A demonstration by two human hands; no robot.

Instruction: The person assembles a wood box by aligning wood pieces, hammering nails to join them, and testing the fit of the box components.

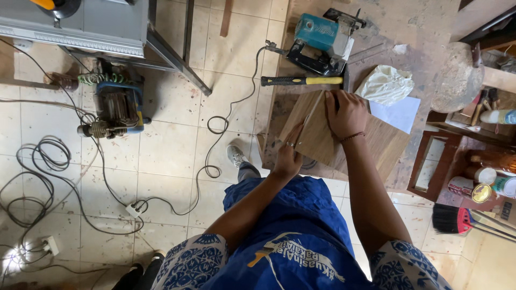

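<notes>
**Hands on a wooden panel in a tiled workshop**

We look down on a pale tiled floor [172, 150] strewn with black cables [48, 177], with a dusty wooden tabletop [408, 32] at the upper right. A grey machine stand [80, 27] fills the upper left corner, and a small motor unit [115, 107] sits on the floor below it. On the tabletop lies a brown wooden panel [376, 145]; a smaller piece of the same wood [314, 137] rests on top of it. Our right hand [346, 113] lies flat on this piece, fingers pressed together. Our left hand [287, 156] touches its left edge, fingers curled around a thin strip [310, 115] that stands along the edge. Beyond the wood lie a teal power saw [322, 35], a crumpled white bag [384, 83] and a hammer [301, 80] with a yellow-and-black handle.
</notes>
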